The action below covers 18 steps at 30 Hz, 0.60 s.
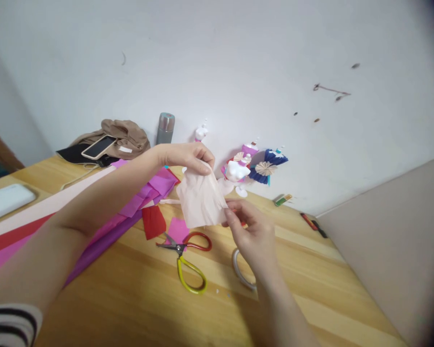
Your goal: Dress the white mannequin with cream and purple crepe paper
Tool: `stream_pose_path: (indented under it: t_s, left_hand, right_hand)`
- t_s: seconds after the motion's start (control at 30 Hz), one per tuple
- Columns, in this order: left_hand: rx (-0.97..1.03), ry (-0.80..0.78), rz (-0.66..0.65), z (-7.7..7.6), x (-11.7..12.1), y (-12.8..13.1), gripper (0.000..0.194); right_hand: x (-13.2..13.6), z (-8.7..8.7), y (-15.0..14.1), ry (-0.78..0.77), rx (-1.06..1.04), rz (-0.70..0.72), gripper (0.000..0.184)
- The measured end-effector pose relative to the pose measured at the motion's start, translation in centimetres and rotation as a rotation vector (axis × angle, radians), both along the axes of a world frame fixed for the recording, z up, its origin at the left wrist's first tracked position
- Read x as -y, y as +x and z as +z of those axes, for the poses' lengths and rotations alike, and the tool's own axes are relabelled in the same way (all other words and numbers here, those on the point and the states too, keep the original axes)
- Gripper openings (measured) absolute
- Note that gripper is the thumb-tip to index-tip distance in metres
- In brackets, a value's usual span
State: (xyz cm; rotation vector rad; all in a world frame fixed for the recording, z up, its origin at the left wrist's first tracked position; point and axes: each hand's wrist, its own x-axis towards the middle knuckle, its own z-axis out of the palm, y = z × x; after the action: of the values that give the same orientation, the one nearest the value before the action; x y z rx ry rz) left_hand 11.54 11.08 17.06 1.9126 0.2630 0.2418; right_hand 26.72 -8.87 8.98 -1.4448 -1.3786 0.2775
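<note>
A pale pink, lightly creased piece of crepe paper [201, 200] is held up above the table between both hands. My left hand [188, 156] pinches its upper edge, fingers closed. At the lower right corner, my right hand [251, 229] grips the paper between thumb and fingers. Below the paper, scissors [180, 248] with one red and one yellow handle lie with blades slightly apart. Beside them are a red paper piece [154, 222] and a bright pink paper piece [177, 230]. A roll of tape [240, 270] is partly hidden behind my right wrist.
Small white mannequin figures [237, 171], some dressed in paper, stand along the wall, one in dark blue [269, 166]. Long coloured paper sheets [104, 246] lie under my left arm. Further back are a grey bottle [165, 127], a phone [99, 147] and brown cloth [130, 135].
</note>
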Motion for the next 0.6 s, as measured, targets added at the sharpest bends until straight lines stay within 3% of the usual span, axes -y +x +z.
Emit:
stream_pose_path:
  t_s: [0.27,0.5,0.6]
  left_hand:
    - [0.032,0.127,0.028,1.6,-1.7,2.3,0.008]
    - [0.012,0.166,-0.007,2.0,-1.7,4.3,0.011]
    - [-0.011,0.170,0.008,2.0,-1.8,4.5,0.010]
  right_hand:
    - [-2.8,-0.4,1.0,0.046,-0.272,-0.070,0.017]
    - [-3.2,-1.0,2.1,0.034,-0.488,0.061,0.042]
    - [-3.5,-1.0,2.5,0.026,-0.498,0.008,0.036]
